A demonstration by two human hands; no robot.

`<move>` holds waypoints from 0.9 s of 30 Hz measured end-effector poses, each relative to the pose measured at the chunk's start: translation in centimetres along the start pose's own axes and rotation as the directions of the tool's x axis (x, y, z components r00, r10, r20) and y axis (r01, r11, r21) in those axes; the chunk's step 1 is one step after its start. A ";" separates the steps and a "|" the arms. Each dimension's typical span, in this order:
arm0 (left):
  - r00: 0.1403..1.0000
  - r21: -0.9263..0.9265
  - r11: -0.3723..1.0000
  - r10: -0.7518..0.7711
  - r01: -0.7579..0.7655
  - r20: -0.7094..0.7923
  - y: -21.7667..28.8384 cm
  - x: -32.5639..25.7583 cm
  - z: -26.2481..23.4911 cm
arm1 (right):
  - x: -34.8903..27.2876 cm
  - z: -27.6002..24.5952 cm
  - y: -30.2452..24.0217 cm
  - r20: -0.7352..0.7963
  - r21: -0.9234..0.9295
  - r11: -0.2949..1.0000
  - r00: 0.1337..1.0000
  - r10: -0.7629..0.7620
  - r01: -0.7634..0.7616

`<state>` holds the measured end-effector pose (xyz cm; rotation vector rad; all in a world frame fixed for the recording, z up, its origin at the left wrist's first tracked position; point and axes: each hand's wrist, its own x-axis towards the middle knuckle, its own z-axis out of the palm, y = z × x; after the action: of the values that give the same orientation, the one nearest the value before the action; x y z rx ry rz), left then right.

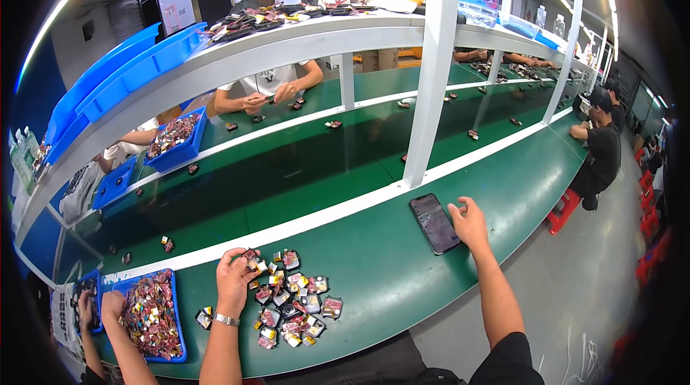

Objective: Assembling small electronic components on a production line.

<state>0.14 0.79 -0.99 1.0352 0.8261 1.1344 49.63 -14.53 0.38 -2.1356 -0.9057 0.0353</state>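
Note:
My left hand (232,286), with a metal band at its wrist, has its fingers closed on a small electronic module (251,255). That module sits at the left edge of a loose pile of similar modules (291,306), which show black casings, reddish boards and silver and yellow parts. One more module (205,317) lies on the other side of my left wrist. Far to the right, my right hand (470,224) is beside a dark smartphone (434,223) lying on the green bench. Its fingers are bent but apart, with nothing seen between them; whether they touch the phone I cannot tell.
At left, a co-worker's hand (113,304) reaches to a blue bin (180,335) full of small parts. Beyond a white ledge runs a green belt (316,194) carrying scattered modules. A white post (429,90) rises behind the phone. Opposite, a person's hands (269,95) hold a part.

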 end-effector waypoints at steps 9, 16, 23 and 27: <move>0.999 -0.002 1.000 -0.018 0.018 0.033 0.0 -0.1 0.2 | -3.9 3.9 -10.2 0.156 0.060 0.862 0.849 -0.505 0.503; 0.999 -0.011 1.000 0.000 0.000 0.033 -0.4 0.0 -0.4 | -7.6 15.5 -22.3 0.452 0.429 0.682 0.513 -0.730 0.592; 0.992 -0.113 0.991 0.066 -0.079 -0.108 -0.6 0.1 -0.8 | -9.5 24.7 -30.4 0.532 0.507 0.680 0.428 -0.731 0.530; 0.973 0.004 0.987 0.162 -0.163 -0.165 -1.5 0.4 -0.6 | -10.9 27.0 -37.2 0.608 0.466 0.705 0.385 -0.694 0.534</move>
<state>0.13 1.15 -2.64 1.0253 0.8776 1.3767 11.10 12.46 4.56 -1.4022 -2.0814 0.6608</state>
